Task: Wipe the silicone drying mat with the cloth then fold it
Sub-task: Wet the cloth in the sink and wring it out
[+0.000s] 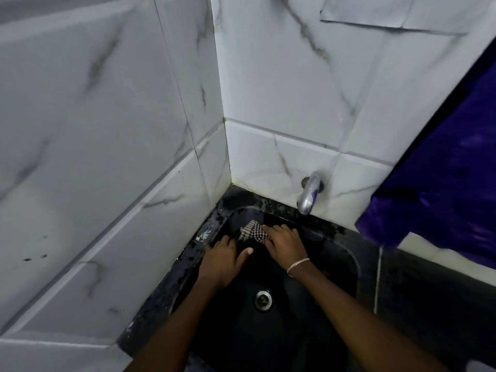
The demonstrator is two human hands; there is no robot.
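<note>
A small black-and-white checked cloth (251, 232) lies bunched at the far side of a black sink basin (358, 267). My right hand (284, 244), with a thin bracelet on the wrist, presses down on the cloth, its fingers over the cloth's right part. My left hand (222, 259) lies flat beside it on the dark surface, thumb pointing right, holding nothing. The surface under both hands is black and glossy. I cannot tell a silicone mat apart from the basin there.
A metal tap (308, 196) sticks out of the marble-tiled back wall just above the hands. The round drain (263, 299) sits in the basin's middle. Purple fabric (442, 183) hangs at the right over the dark counter (429, 304). Tiled walls close the corner on the left.
</note>
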